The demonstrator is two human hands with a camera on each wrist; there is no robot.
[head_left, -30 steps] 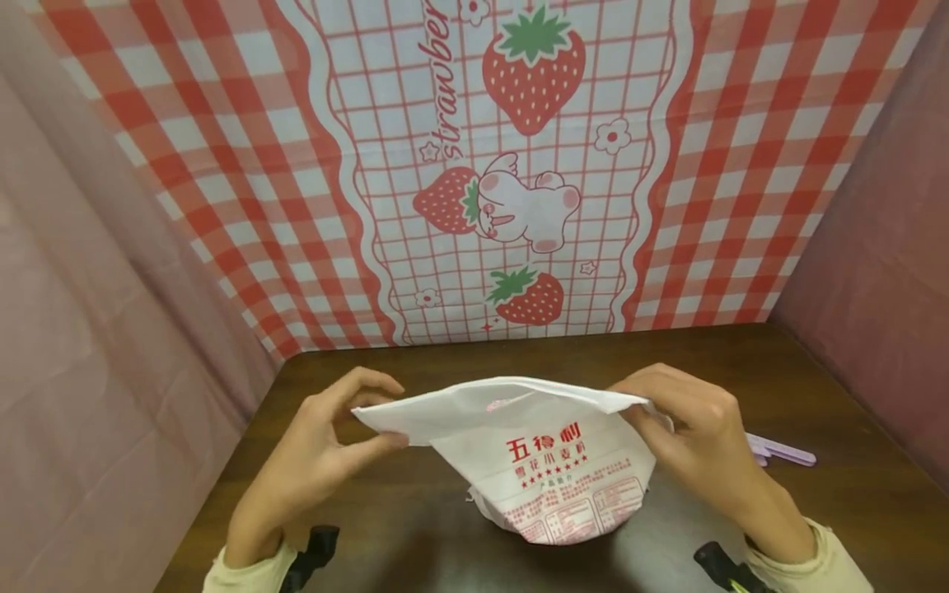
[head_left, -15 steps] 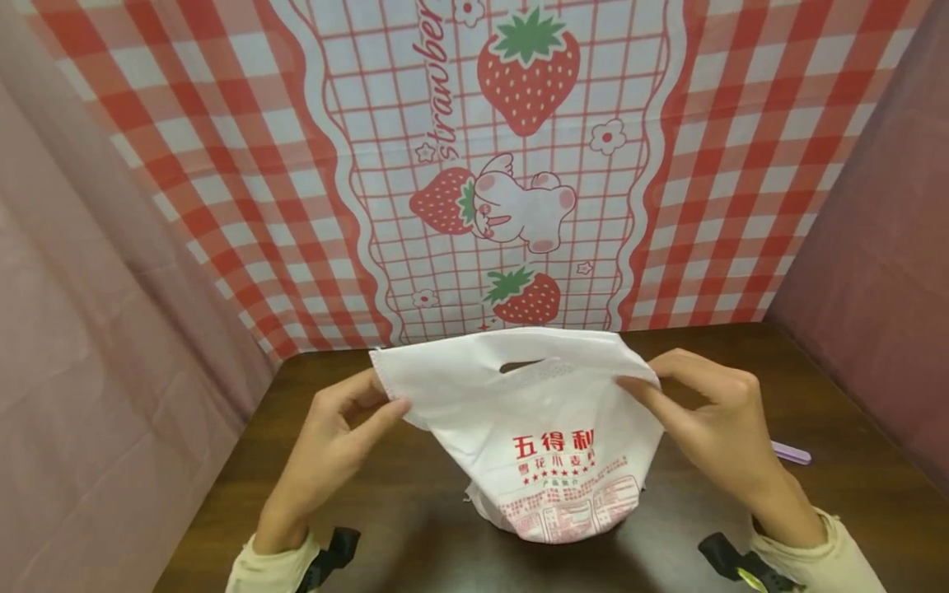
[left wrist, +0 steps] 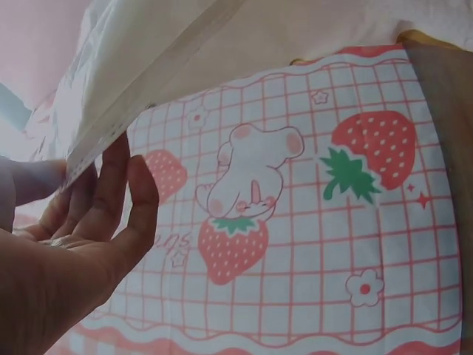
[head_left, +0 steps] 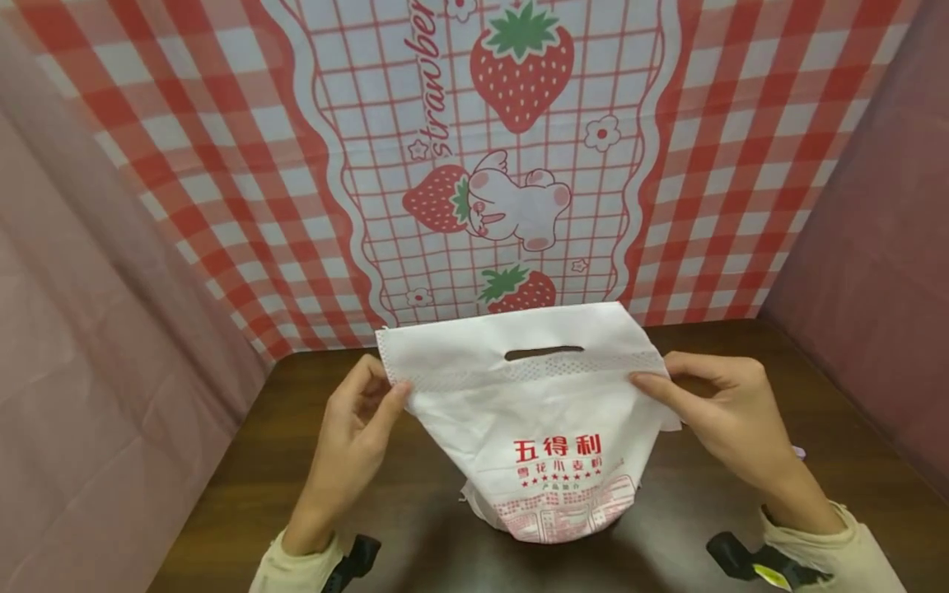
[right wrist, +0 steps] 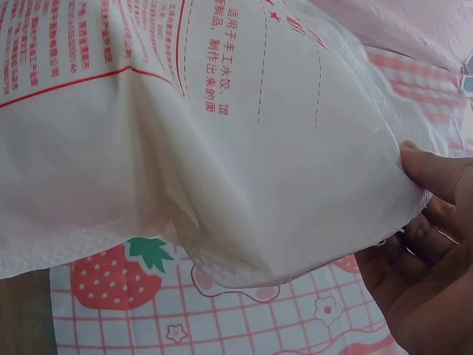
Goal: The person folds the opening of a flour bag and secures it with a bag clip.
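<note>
A white cloth-like flour bag with red Chinese print stands upright at the middle of the table in the head view. Its top edge is spread flat, and a slot-shaped handle hole shows near the top. My left hand pinches the bag's left upper edge between thumb and fingers. On the other side my right hand pinches the right upper edge the same way. In the left wrist view the left hand has the bag's stitched side edge at its thumb. The right wrist view shows the right hand at the bag's corner.
Behind the brown table hangs a red-checked strawberry cloth. Pink curtains close off both sides. A bit of a lilac object peeks out behind the right forearm.
The bag's top has been raised and straightened from a folded-over, sagging shape, so the handle hole now shows fully. My left hand has shifted right; the lilac object is now mostly covered.
</note>
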